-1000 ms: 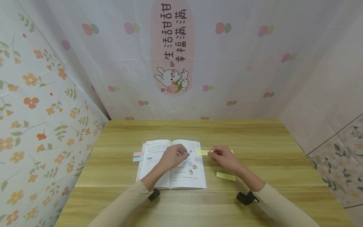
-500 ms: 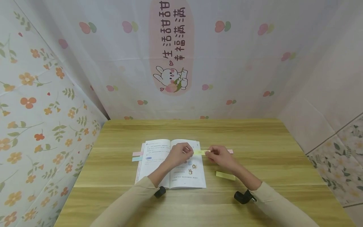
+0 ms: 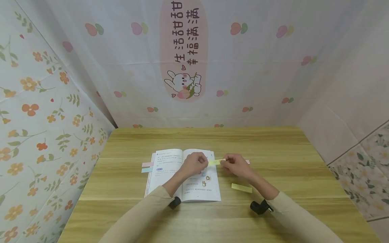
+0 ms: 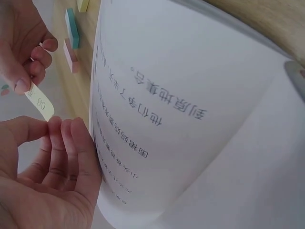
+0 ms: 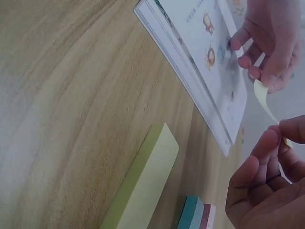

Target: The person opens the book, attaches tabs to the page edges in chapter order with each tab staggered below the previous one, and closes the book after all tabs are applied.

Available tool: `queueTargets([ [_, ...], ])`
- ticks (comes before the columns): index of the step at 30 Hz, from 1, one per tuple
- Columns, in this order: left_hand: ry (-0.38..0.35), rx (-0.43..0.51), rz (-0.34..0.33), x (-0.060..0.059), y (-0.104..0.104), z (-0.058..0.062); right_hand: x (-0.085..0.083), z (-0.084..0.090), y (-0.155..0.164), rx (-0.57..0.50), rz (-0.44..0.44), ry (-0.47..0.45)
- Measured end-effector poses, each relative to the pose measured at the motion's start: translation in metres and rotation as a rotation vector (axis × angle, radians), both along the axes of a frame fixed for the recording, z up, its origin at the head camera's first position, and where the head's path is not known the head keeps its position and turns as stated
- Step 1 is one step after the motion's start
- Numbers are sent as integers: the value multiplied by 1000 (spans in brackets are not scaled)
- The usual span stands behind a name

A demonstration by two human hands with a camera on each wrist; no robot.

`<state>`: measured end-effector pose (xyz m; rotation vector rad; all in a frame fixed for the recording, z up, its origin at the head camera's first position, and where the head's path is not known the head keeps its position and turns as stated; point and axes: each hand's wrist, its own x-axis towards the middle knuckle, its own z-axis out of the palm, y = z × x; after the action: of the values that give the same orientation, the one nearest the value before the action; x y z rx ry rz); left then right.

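A narrow yellow sticky note (image 3: 215,162) with handwriting on it stretches between my two hands above the right edge of an open book (image 3: 199,195). My left hand (image 3: 193,164) pinches its left end between thumb and fingertips, over the right page. The other end is pinched by my right hand (image 3: 237,164), just beyond the book's edge. In the left wrist view the sticky note (image 4: 42,104) hangs in a slight curve and touches no page. Seen from the right wrist, the strip (image 5: 262,99) bends too.
A yellow sticky-note pad (image 3: 241,188) lies on the wooden table (image 3: 291,162) to the right of the book. Teal (image 4: 72,27) and pink (image 4: 70,56) pads lie nearby, partly hidden by my right hand from above. Pink (image 3: 147,164) and blue tabs (image 3: 147,170) stick out from the book's left side.
My left hand has moved right and taken hold of the sticky note's left end. The right hand has shifted slightly left, and the strip now slants up toward it.
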<state>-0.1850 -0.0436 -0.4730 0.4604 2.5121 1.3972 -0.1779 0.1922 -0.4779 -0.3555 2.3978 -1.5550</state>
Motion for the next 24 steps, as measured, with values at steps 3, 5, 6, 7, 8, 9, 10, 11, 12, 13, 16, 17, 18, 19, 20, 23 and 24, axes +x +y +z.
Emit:
queueTargets([
  [3,17,-46,12,-1,3,-1,-4,-2,1,36,-13,3],
  [5,34,-99,26,-2,5,-2,-6,-5,2,58,-14,9],
  [6,42,-127,34,-2,6,-2,-7,-6,2,67,-10,16],
  [7,51,-156,41,-3,7,-3,-7,-7,3,75,-5,25],
  [8,59,-185,48,-3,8,-4,-8,-8,3,87,-1,39],
  [9,63,-208,53,-3,9,-4,-8,-9,3,100,7,58],
  [10,64,-230,59,-3,9,-4,-8,-9,3,114,14,81],
  [11,65,-249,61,-4,10,-5,-9,-9,3,126,20,98],
  [12,65,-266,63,-4,11,-6,-9,-9,3,140,26,114],
  [13,68,-281,63,-4,11,-7,-9,-9,3,153,32,127],
  [16,65,-314,58,-6,12,-11,-8,-9,3,176,45,139],
  [17,68,-319,54,-6,13,-12,-8,-9,3,182,49,139],
  [18,73,-320,52,-7,13,-13,-8,-9,3,187,53,140],
  [19,76,-323,51,-7,13,-14,-8,-9,3,192,56,141],
  [20,79,-325,51,-7,13,-15,-8,-8,3,194,61,145],
  [23,89,-319,56,-7,14,-16,-10,-9,2,208,66,147],
  [24,88,-317,56,-7,14,-16,-10,-9,1,211,64,140],
])
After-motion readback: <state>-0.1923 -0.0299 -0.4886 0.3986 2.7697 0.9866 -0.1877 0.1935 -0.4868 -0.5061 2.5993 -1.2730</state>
